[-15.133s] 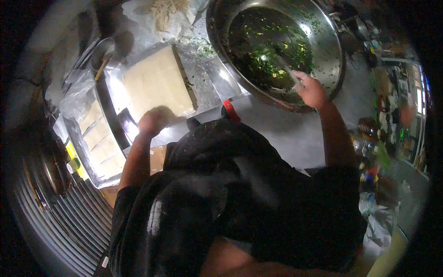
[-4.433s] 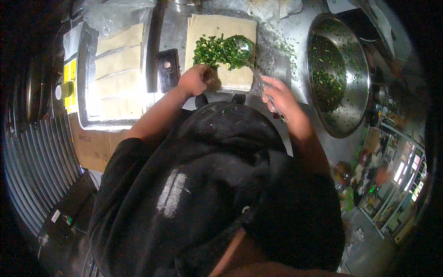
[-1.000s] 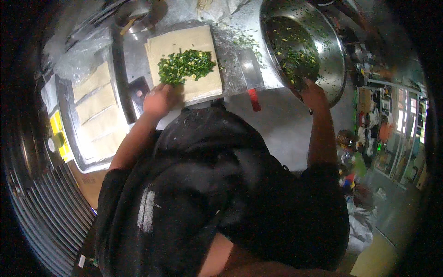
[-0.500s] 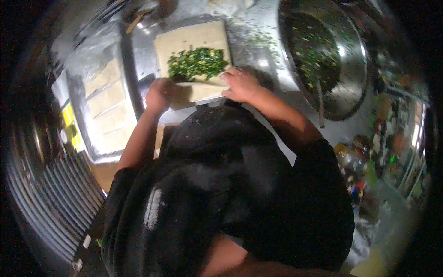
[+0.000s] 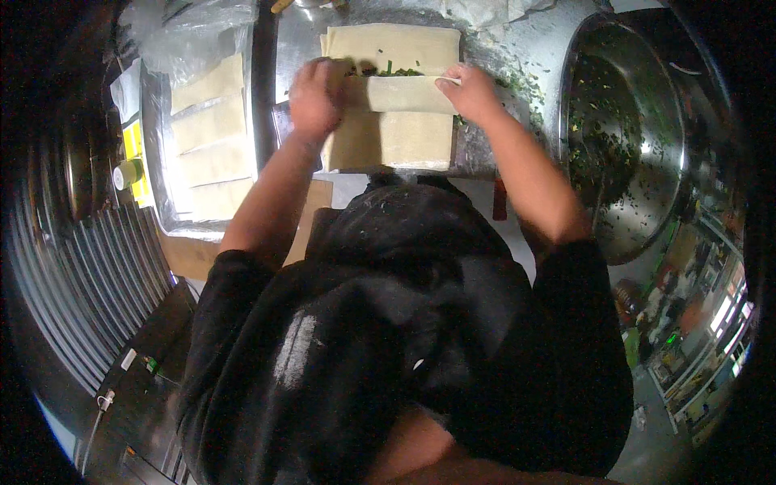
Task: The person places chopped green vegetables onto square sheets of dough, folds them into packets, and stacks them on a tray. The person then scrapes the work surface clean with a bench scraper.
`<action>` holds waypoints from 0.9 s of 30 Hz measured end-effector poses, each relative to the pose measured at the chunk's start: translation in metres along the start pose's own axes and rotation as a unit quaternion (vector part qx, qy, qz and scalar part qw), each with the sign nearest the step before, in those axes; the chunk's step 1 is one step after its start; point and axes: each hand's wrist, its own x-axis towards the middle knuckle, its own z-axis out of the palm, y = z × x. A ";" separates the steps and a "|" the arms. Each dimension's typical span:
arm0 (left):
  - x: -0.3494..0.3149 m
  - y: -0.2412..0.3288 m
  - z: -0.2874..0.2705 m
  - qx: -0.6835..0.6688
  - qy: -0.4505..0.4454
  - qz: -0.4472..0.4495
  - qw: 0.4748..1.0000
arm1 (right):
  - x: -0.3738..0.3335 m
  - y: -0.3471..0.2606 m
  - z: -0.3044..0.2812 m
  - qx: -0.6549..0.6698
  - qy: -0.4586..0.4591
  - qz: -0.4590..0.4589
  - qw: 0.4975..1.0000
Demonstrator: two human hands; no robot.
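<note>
A pale dough sheet [image 5: 396, 44] lies on the metal worktop, its near edge lifted and folded away from me as a flap [image 5: 396, 94]. Chopped greens [image 5: 400, 73] show as a thin strip behind that flap, most of them covered. My right hand [image 5: 470, 93] pinches the flap's right corner between thumb and fingers. At the left end, my left hand [image 5: 315, 99] is closed around the other corner, its fingertips partly hidden and a little blurred. More dough sheets [image 5: 416, 141] lie underneath, bare on the side nearest me.
On the left stands a metal tray [image 5: 158, 182] lined with plastic film, holding several dough pieces [image 5: 212, 128]. To the right is a large steel bowl [image 5: 681, 133] with chopped greens inside. Scattered green bits [image 5: 524, 93] lie on the worktop between bowl and dough.
Both hands have carried the dough's near edge away from me, over the greens. The broad green pile is now mostly covered, and sheets beneath show. The whole view has shifted.
</note>
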 end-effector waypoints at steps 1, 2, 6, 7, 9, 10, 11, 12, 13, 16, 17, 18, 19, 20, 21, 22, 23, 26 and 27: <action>-0.009 0.008 0.004 -0.008 0.011 0.076 0.997 | -0.002 0.001 0.001 0.007 -0.003 0.008 1.000; -0.019 0.018 0.008 -0.018 0.024 0.143 0.989 | -0.004 0.002 0.001 0.010 0.004 0.004 1.000; -0.046 0.043 0.021 -0.011 -0.086 0.195 0.977 | -0.013 -0.009 0.004 -0.037 0.044 0.011 0.998; -0.048 0.045 0.023 0.002 -0.094 0.191 0.977 | -0.017 -0.014 0.007 -0.065 0.060 0.011 0.996; -0.050 0.046 0.026 0.026 -0.110 0.181 0.977 | -0.027 -0.025 0.014 -0.106 0.120 -0.109 0.981; -0.049 0.045 0.027 0.015 -0.093 0.191 0.977 | -0.033 -0.029 0.018 -0.127 0.139 -0.161 0.969; -0.050 0.044 0.027 0.012 -0.092 0.189 0.978 | -0.039 -0.032 0.021 -0.112 0.094 -0.183 0.972; -0.052 0.043 0.027 0.006 -0.089 0.190 0.978 | -0.045 -0.035 0.024 -0.123 0.095 -0.204 0.967; -0.053 0.042 0.027 0.009 -0.092 0.183 0.979 | -0.050 -0.037 0.026 -0.132 0.100 -0.229 0.959; -0.061 0.041 0.026 0.011 -0.092 0.176 0.980 | -0.070 -0.038 0.034 -0.163 0.062 -0.253 0.952; -0.065 0.042 0.025 0.012 -0.093 0.177 0.980 | -0.080 -0.037 0.038 -0.177 0.057 -0.272 0.944; -0.068 0.042 0.025 0.014 -0.093 0.178 0.980 | -0.086 -0.036 0.041 -0.192 0.051 -0.291 0.936; -0.071 0.043 0.025 0.020 -0.108 0.184 0.977 | -0.091 -0.033 0.042 -0.212 -0.001 -0.302 0.929; -0.071 0.043 0.026 0.017 -0.102 0.185 0.977 | -0.093 -0.031 0.044 -0.200 0.019 -0.321 0.926; -0.072 0.043 0.027 0.012 -0.098 0.186 0.978 | -0.094 -0.029 0.045 -0.202 0.008 -0.317 0.927; -0.071 0.042 0.029 0.006 -0.096 0.185 0.978 | -0.094 -0.026 0.046 -0.219 -0.031 -0.292 0.931; -0.068 0.042 0.030 0.007 -0.088 0.187 0.978 | -0.090 -0.025 0.047 -0.226 -0.008 -0.308 0.924; -0.056 0.039 0.035 0.005 -0.072 0.191 0.979 | -0.078 -0.022 0.048 -0.238 0.003 -0.298 0.924; -0.052 0.038 0.036 0.004 -0.066 0.194 0.979 | -0.074 -0.023 0.048 -0.238 0.020 -0.303 0.922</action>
